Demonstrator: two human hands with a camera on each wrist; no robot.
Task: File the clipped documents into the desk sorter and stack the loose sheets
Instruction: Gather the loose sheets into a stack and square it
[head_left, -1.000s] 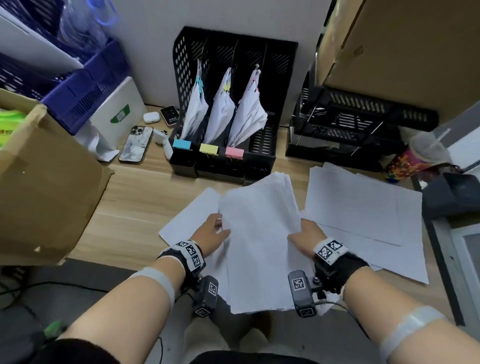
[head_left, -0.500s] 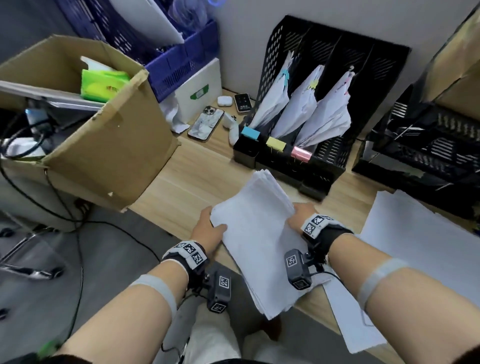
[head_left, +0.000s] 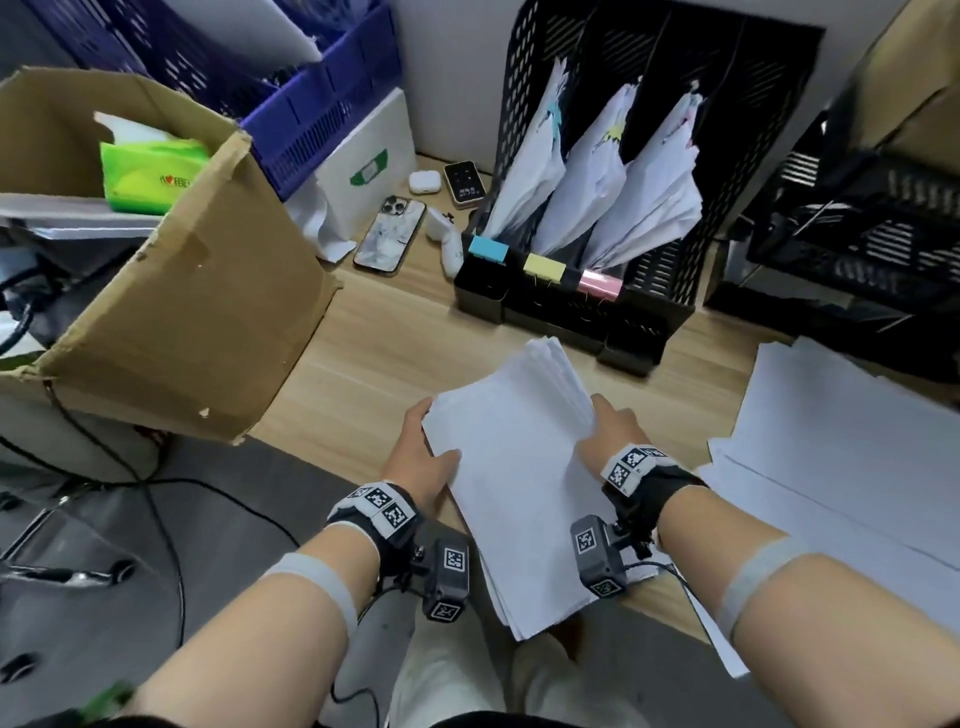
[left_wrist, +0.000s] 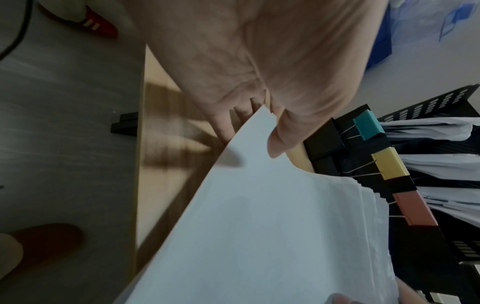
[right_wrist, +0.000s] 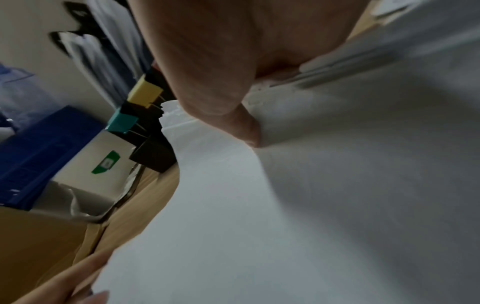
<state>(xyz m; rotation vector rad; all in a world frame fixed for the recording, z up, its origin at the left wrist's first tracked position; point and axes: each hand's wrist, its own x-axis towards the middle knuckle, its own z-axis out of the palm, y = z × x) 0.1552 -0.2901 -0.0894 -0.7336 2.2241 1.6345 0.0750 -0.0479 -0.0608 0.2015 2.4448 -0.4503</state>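
A thick stack of loose white sheets (head_left: 519, 478) is held by both hands above the desk's front edge, tilted toward the left. My left hand (head_left: 423, 457) grips its left edge, thumb on top (left_wrist: 281, 142), fingers underneath. My right hand (head_left: 605, 431) grips the right edge, thumb pressed on the top sheet (right_wrist: 246, 129). The black desk sorter (head_left: 639, 171) stands behind, holding three clipped documents with a blue clip (head_left: 488, 249), a yellow clip (head_left: 544, 268) and a pink clip (head_left: 601, 284). More loose sheets (head_left: 841, 447) lie on the desk to the right.
An open cardboard box (head_left: 171, 291) stands at the left, overhanging the desk (head_left: 374, 353). Blue crates (head_left: 311, 104), a phone (head_left: 389, 234), an earbud case and a small device sit near the wall. Black stacked trays (head_left: 857, 234) stand at the right. Cables lie on the floor.
Both hands carried the stack leftward, off the spread sheets toward the desk's left front corner. The head view swung left, bringing the cardboard box into view.
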